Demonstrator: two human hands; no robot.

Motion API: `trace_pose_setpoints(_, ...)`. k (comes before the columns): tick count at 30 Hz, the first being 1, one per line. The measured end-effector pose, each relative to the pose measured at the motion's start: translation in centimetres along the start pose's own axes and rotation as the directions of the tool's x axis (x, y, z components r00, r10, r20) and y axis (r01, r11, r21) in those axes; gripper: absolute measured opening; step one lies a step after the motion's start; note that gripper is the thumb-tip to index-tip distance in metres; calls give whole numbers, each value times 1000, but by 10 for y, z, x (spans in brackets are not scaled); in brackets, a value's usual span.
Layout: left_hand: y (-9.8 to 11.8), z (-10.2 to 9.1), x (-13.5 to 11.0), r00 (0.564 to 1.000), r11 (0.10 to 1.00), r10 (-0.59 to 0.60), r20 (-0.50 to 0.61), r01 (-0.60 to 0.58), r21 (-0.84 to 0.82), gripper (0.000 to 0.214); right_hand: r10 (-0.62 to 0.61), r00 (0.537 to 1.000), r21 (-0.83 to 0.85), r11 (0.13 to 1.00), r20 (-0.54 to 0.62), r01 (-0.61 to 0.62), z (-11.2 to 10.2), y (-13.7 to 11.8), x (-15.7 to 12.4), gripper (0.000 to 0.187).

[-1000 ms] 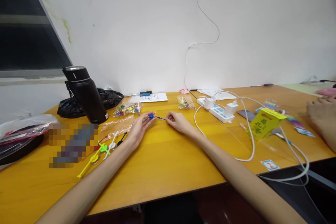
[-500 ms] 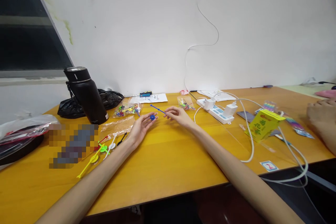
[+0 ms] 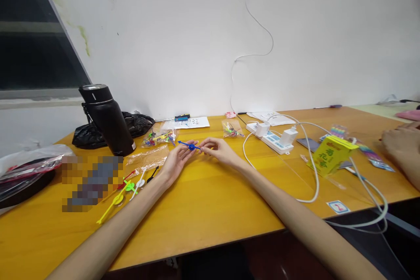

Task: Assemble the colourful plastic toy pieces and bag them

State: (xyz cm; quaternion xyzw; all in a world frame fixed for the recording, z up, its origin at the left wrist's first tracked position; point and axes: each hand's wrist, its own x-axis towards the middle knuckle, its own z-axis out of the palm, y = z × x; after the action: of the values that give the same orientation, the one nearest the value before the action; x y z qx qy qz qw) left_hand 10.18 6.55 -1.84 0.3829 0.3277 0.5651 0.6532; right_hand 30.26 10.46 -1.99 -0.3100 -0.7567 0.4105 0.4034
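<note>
My left hand [image 3: 173,165] is closed at the fingertips around a small blue round plastic base [image 3: 192,147]. Pinched by my right hand [image 3: 219,149] is a blue plastic arrow pointer [image 3: 183,143], which lies across the base with its tip toward the left. Whether the two blue parts are joined cannot be made out. Beside my left forearm lie arrow spinners with round centres: a yellow one [image 3: 117,200], a green one [image 3: 130,186], a white one [image 3: 141,183] and a black one [image 3: 151,179]. A red arrow [image 3: 121,184] is partly hidden among them.
Behind my left hand is a clear bag of coloured pieces [image 3: 156,138]; another small bag [image 3: 232,129] lies farther right. A black bottle [image 3: 110,124] stands at left. A power strip [image 3: 274,142] with white cables and a yellow box [image 3: 332,155] occupy the right, near another person's hand [image 3: 400,146].
My right hand has brought the blue arrow left and down onto the blue base, from a spot apart from it. My left hand has stayed nearly in place.
</note>
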Motion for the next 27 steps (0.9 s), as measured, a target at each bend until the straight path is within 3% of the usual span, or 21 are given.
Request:
trace_pose_setpoints(17,0,-2,2,999,999,39,30,-40,31,28,6,999,-73,997,-54,-10,1,5,0,28)
trace_pose_setpoints(27,-1,4,-2,987,979,152,53,-158,125,40,-28,990,-146,989,-136,8,4,-3,-1,21)
